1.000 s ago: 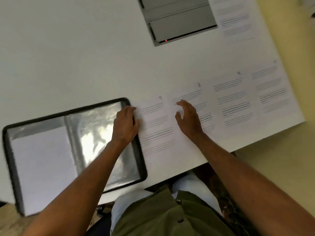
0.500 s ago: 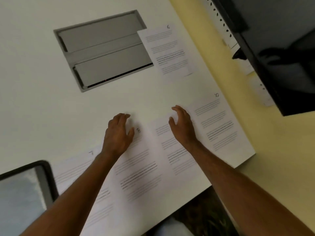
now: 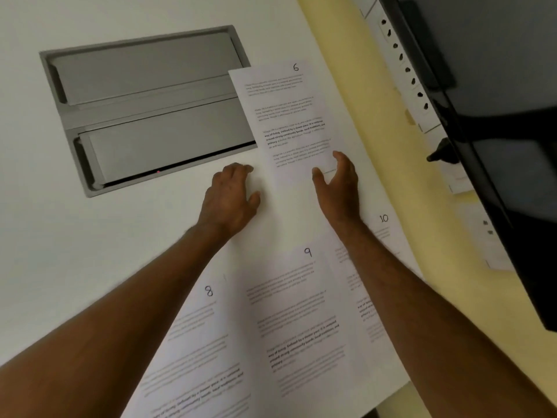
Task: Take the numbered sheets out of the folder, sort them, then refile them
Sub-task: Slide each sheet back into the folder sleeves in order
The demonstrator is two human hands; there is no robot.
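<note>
Sheets 8 (image 3: 193, 342), 9 (image 3: 298, 315) and 10 (image 3: 382, 233) sit in order along the tabletop's near edge, so you're mid-sort. Sheet 6 (image 3: 286, 116) lies further back by the right edge, overlapping the grey hatch (image 3: 144, 110). Your left hand (image 3: 230, 200) and right hand (image 3: 339, 188) hover open at its near end, holding nothing, and refiling's all still left.

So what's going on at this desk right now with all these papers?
A person is sorting numbered sheets on a white table. Sheets 8, 9 and 10 lie in a row near the front edge. Both hands reach toward sheet 6, which partly covers a grey cable hatch: right hand at its lower corner, left hand beside it.
</note>
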